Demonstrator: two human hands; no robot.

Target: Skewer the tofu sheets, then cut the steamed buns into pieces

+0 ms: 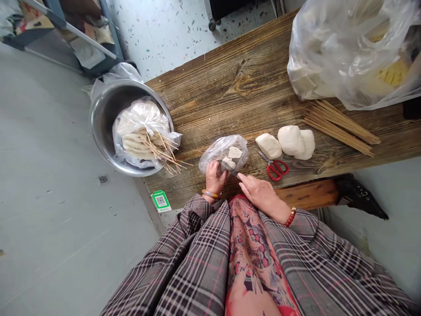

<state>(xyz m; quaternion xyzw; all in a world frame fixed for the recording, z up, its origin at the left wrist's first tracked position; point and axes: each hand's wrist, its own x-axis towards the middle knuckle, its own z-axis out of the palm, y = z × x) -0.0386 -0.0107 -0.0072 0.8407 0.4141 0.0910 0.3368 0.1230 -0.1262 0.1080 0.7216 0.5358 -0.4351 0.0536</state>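
Note:
My right hand [259,191] is closed around the handle end of a small knife [229,167], whose dark blade points left towards my other hand. My left hand [215,177] has its fingers curled against a piece of white steamed bun [229,162], right at the blade; part of the grip is hidden. Beneath them lies a clear plastic bag [212,151] with another pale bun piece [234,152] on or in it. Just to the right, several whole white buns [290,139] rest on the table, beside red-handled scissors [278,170].
On the wooden table [204,101], a steel basin [98,118] at the left holds bagged flat white pieces [138,142] and loose sticks [161,151]. Bamboo skewers [342,127] and a large plastic bag [329,57] occupy the right. A green QR card [161,201] sits at the near edge.

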